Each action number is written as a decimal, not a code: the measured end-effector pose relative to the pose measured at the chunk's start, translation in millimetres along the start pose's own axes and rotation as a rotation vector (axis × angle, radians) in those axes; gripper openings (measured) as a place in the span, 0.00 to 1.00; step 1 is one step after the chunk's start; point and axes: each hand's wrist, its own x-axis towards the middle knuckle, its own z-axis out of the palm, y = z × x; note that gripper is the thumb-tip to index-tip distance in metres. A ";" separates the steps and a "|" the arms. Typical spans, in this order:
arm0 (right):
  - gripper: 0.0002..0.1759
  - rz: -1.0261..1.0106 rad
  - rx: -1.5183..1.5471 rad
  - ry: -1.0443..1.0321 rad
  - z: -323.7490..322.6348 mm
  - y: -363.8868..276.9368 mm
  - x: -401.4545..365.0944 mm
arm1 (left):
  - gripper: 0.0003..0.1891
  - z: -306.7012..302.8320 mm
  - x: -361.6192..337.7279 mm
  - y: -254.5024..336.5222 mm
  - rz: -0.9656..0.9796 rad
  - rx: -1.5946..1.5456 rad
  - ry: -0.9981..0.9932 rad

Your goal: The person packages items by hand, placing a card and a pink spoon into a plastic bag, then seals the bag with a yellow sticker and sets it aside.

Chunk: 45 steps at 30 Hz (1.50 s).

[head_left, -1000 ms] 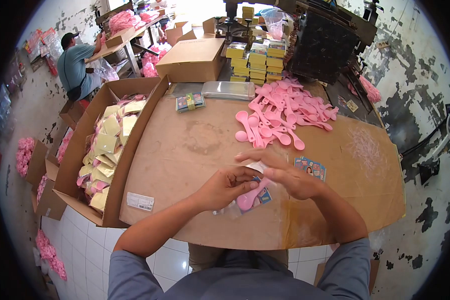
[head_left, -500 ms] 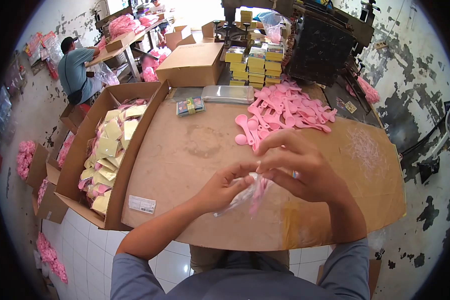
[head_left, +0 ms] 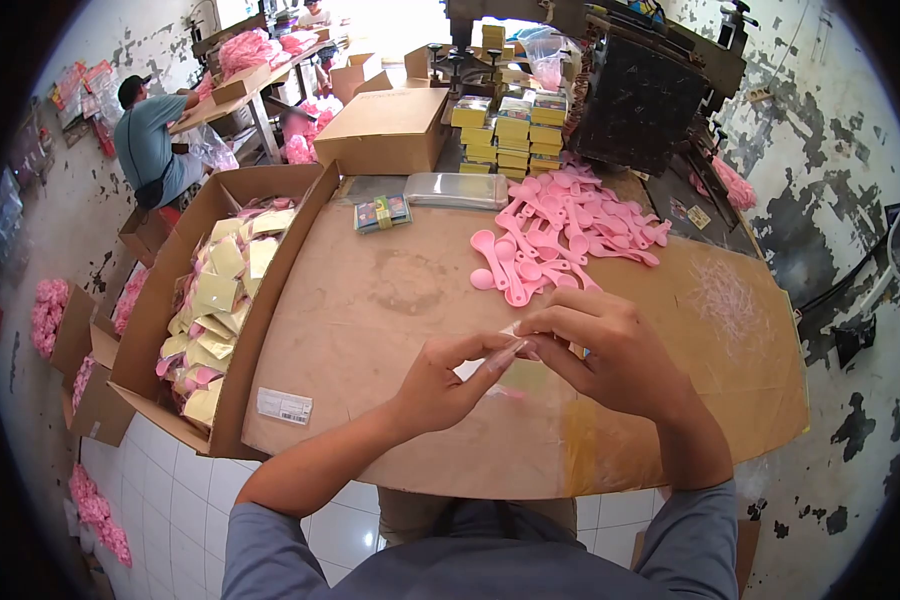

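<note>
My left hand (head_left: pixel 450 378) and my right hand (head_left: pixel 600 345) meet over the cardboard-covered table, fingertips pinched together at the top edge of a clear plastic bag (head_left: pixel 515 378). Below the fingers, a pale yellowish piece and a bit of pink show through the bag; its outline is blurred. Just beyond my hands lies a pile of pink measuring spoons (head_left: pixel 560 222). Farther left on the table are a banded stack of cards (head_left: pixel 381 214) and a clear plastic case (head_left: pixel 456 190).
An open carton (head_left: pixel 253 400) of filled packets stands at the left. Behind are a closed box (head_left: pixel 382 125), stacked yellow-edged cards (head_left: pixel 513 125) and a dark machine (head_left: pixel 638 95). Plastic strips (head_left: pixel 728 300) lie at right. Another person (head_left: pixel 152 145) works at the far left.
The bag between my hands has turned and now hangs below my fingertips with a yellowish piece showing. My left fingers have closed in beside my right, and my right hand has lowered slightly.
</note>
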 end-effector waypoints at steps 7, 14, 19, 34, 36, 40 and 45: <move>0.07 0.042 0.015 0.049 5.1 -0.1 1.2 | 0.13 6.2 -1.2 4.2 -0.201 -0.248 0.069; 0.08 0.066 -0.011 0.113 8.3 1.4 2.6 | 0.14 7.4 -0.4 10.0 -0.187 -0.196 0.045; 0.10 -0.111 -0.203 0.219 12.1 6.0 4.7 | 0.16 3.2 -2.5 4.5 -0.265 -0.254 0.082; 0.08 -0.239 -0.652 0.188 33.6 8.7 6.0 | 0.22 10.3 -7.3 10.2 -0.121 0.340 0.022; 0.08 -0.099 -0.543 0.297 21.5 16.8 8.9 | 0.22 8.3 -5.1 11.6 -0.131 0.259 0.017; 0.07 0.476 0.696 0.137 -43.9 27.0 -19.6 | 0.19 2.3 -2.7 15.9 -0.257 0.058 0.076; 0.08 0.301 0.928 -0.035 -155.1 137.0 -133.0 | 0.16 -1.9 -2.6 2.9 -0.372 -0.145 0.088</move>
